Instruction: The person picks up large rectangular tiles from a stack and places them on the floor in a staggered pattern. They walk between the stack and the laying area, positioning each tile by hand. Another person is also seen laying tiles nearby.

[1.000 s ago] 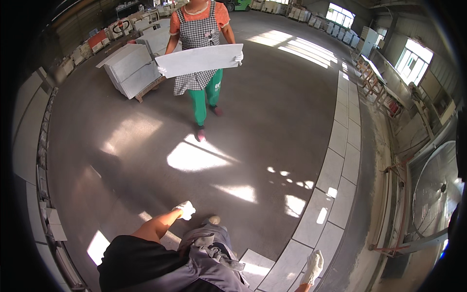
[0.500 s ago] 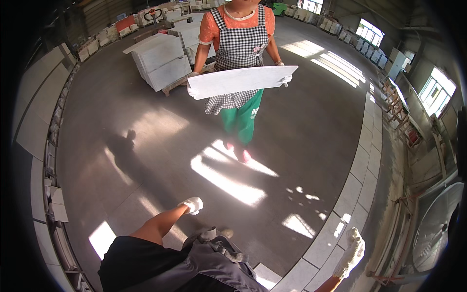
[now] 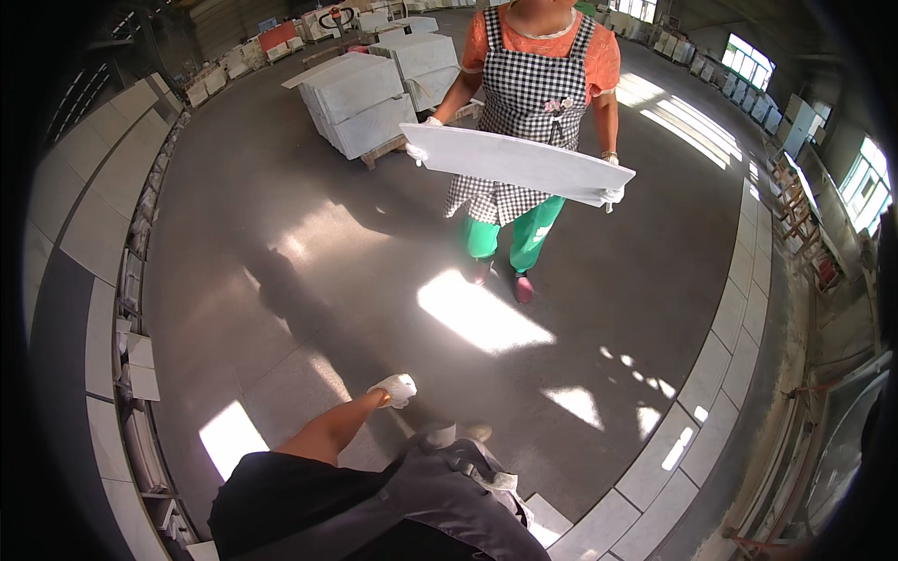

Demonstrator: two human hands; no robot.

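My left hand [image 3: 396, 390], in a white glove, hangs over the floor in front of my dark apron [image 3: 402, 500]. Its fingers look curled in, and nothing shows in them. No part of my right hand is in the picture. Ahead of me a co-worker in a checked apron [image 3: 535, 89] carries a long pale stone slab [image 3: 519, 166] across the body. One of the co-worker's gloved hands [image 3: 417, 153] grips the slab at its left end and the other gloved hand [image 3: 612, 196] at its right end. The slab slants down toward the right.
Stacked pale slabs [image 3: 360, 107] stand on a wooden pallet [image 3: 383, 150] behind the co-worker, with a pallet jack [image 3: 337, 19] beyond. Large panels [image 3: 103, 187] line the left side. Pale tiles [image 3: 697, 402] border the floor [image 3: 309, 187] on the right, beside wooden racks [image 3: 804, 210].
My right hand has gone out of view. The co-worker and slab appear larger and farther right, and the slab's right end has dipped. My left hand stays low, curled.
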